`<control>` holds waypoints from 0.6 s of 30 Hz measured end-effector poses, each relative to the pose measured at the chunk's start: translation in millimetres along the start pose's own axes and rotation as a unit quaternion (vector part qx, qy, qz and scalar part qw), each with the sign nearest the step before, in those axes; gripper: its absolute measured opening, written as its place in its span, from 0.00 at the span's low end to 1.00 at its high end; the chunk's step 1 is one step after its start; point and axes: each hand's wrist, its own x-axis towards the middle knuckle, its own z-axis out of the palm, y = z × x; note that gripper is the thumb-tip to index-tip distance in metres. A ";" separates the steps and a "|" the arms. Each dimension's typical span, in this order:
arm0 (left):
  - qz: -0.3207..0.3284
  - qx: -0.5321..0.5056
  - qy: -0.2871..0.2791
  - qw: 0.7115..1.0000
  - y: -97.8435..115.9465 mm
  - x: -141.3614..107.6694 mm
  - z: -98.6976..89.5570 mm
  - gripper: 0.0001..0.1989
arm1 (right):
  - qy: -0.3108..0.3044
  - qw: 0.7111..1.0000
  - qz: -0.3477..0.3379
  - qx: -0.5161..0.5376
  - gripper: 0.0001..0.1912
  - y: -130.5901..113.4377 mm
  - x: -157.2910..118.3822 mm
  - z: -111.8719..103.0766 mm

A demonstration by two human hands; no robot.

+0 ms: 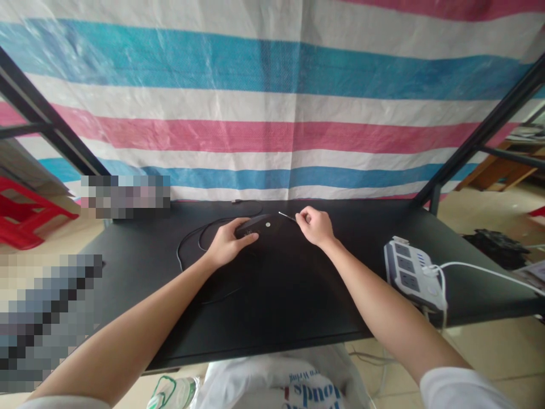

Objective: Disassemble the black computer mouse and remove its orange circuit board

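Note:
A black computer mouse [264, 225] lies on the black table [298, 295] near its far edge, with a black cable [191, 241] looping off to the left. My left hand [227, 243] rests on the mouse's left end and holds it down. My right hand [315, 225] is just right of the mouse, fingers pinched on a thin metal tool [286, 216] whose tip points toward the mouse's far right side.
A white power strip [413, 274] with white cords sits at the table's right edge. Black frame posts rise at both rear corners. A striped tarp hangs behind. Red plastic stools [25, 218] stand on the floor at left.

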 end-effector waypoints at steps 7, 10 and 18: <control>-0.064 -0.076 0.023 0.995 -3.8 6.9 -0.4 0.34 | -0.078 0.987 0.016 -0.141 0.16 21.4 7.3 10.4; -0.079 -0.114 0.024 0.990 -5.0 8.0 0.5 0.34 | -0.087 0.984 0.005 -0.158 0.14 23.1 7.3 13.6; -0.099 -0.154 0.030 0.983 -3.3 7.5 1.8 0.33 | -0.099 0.982 0.012 -0.158 0.11 21.4 8.1 12.1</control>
